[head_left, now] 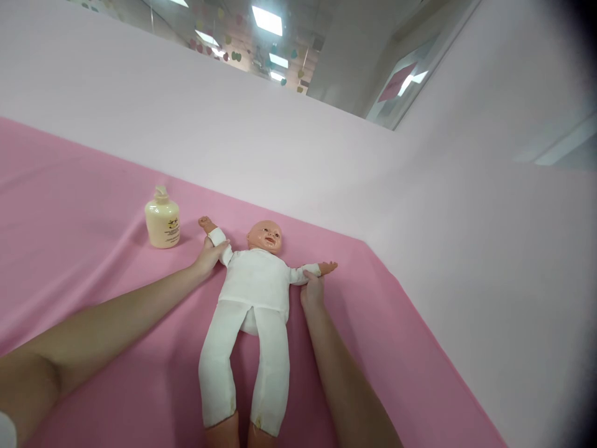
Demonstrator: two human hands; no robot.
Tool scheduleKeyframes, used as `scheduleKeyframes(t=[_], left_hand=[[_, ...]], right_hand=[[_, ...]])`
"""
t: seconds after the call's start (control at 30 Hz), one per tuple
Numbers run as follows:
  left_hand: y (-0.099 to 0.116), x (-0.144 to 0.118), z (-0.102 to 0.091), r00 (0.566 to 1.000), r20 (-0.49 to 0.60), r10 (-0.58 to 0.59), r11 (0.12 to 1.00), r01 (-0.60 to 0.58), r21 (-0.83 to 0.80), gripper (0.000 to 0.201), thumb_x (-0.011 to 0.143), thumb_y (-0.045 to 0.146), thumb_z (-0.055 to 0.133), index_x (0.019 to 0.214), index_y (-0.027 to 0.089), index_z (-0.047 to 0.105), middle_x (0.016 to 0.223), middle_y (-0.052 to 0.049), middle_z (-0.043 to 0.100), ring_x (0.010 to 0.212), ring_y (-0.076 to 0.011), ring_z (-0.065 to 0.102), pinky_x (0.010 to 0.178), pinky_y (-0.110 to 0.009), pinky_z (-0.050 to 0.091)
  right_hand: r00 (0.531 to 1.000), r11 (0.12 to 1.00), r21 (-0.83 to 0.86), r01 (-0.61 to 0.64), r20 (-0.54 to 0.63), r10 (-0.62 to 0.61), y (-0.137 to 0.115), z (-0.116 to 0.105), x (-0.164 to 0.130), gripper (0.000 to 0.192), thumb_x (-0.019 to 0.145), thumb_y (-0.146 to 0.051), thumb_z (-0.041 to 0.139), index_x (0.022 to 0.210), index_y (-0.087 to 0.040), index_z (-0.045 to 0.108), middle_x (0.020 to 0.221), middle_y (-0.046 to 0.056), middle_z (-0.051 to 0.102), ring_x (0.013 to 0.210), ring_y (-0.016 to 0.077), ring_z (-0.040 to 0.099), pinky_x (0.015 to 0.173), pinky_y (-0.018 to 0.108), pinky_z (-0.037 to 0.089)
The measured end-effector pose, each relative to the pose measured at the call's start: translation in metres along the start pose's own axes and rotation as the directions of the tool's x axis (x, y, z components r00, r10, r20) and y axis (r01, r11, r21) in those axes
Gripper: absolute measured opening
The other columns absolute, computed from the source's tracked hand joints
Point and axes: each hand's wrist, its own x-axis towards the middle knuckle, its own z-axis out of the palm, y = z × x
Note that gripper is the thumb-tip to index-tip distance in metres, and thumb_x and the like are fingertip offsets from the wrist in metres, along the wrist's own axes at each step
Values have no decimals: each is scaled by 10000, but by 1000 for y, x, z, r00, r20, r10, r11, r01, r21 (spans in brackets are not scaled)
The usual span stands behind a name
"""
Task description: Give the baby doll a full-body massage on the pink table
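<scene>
We see a bald plastic baby doll in a white cloth suit (254, 292) lying face up on the pink cloth-covered bench (84, 261), arms spread, legs toward the near edge. Our left hand (212, 256) has its grip closed around the doll's left-side sleeve; our right hand (312, 289) pinches the right-side sleeve. A cream pump bottle (162, 221) stands far left, beside a pale pink wall (280, 149).

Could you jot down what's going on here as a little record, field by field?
Surface: pink cloth, pale wall behind
Main thing: baby doll in white clothes, lying face up, arms spread
Left hand: grip on the doll's arm by the sleeve
Right hand: touching the doll's other arm near the wrist
Nearby: cream pump bottle, upright, beside the doll's raised arm
</scene>
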Motion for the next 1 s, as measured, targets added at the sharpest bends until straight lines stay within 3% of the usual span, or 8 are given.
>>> scheduleKeyframes(t=[0.13, 0.3, 0.37, 0.43, 0.53, 0.8, 0.9, 1.0], left_hand=[[2, -2, 0, 1000, 13, 21, 994, -22, 109, 439, 673, 249, 744, 1000, 229, 452, 891, 12, 554, 803, -158, 566, 722, -316, 488], [0, -5, -1, 968, 165, 191, 904, -239, 354, 457, 749, 245, 632, 1177, 211, 476, 991, -28, 605, 913, -206, 598, 817, -363, 498], [2, -8, -1, 905, 339, 257, 799, -397, 452, 478, 773, 217, 583, 1243, 197, 499, 1096, -63, 632, 1017, -241, 603, 910, -403, 486], [5, -12, 1, 809, 526, 261, 665, -546, 510, 522, 756, 146, 536, 1276, 195, 535, 1222, -87, 627, 1145, -271, 571, 1017, -440, 441], [8, -14, 2, 727, 654, 211, 525, -648, 551, 622, 710, 72, 477, 1314, 199, 554, 1291, -92, 614, 1228, -279, 528, 1085, -466, 394], [9, -16, 2, 764, 619, 179, 585, -589, 557, 636, 706, 44, 475, 1320, 197, 539, 1308, -88, 599, 1246, -278, 506, 1098, -469, 364], [9, -18, 4, 840, 506, 197, 721, -474, 505, 529, 774, 139, 552, 1297, 211, 518, 1266, -78, 607, 1185, -266, 543, 1047, -433, 404], [7, -14, 3, 950, 254, 179, 874, -273, 403, 448, 739, 215, 653, 1166, 212, 517, 1056, -44, 632, 990, -231, 597, 890, -376, 476]], right_hand=[[999, 999, -32, 43, 18, -42, -5, 0, -5, 900, 655, -248, 547, 1489, -277, 210, 1482, 88, 368, 1299, 240, 471, 1027, 435, 469], [969, 951, -232, 202, 188, -160, -20, 4, -21, 587, 744, -254, 515, 1325, -213, 443, 1229, 94, 577, 1091, 234, 570, 963, 421, 476], [937, 913, -298, 277, 295, -188, -24, 6, -26, 456, 767, -227, 490, 1221, -203, 526, 1158, 83, 611, 1048, 232, 580, 967, 423, 468], [854, 843, -329, 425, 455, -253, -25, 8, -28, 439, 749, -153, 452, 1166, -205, 577, 1152, 76, 617, 1087, 232, 561, 1015, 428, 435], [735, 736, -338, 586, 605, -307, -24, 9, -28, 540, 683, -61, 394, 1151, -207, 619, 1161, 77, 612, 1130, 225, 532, 1056, 419, 402], [776, 782, -333, 527, 563, -284, -24, 11, -27, 547, 684, -68, 411, 1163, -213, 633, 1167, 69, 620, 1127, 218, 541, 1053, 416, 407], [859, 895, -265, 358, 468, -205, -25, 13, -27, 477, 727, -154, 482, 1181, -213, 614, 1183, 63, 629, 1116, 219, 559, 1033, 415, 427], [946, 978, -133, 160, 304, -113, -24, 12, -23, 540, 687, -215, 553, 1227, -205, 562, 1134, 68, 637, 1018, 217, 594, 952, 405, 484]])
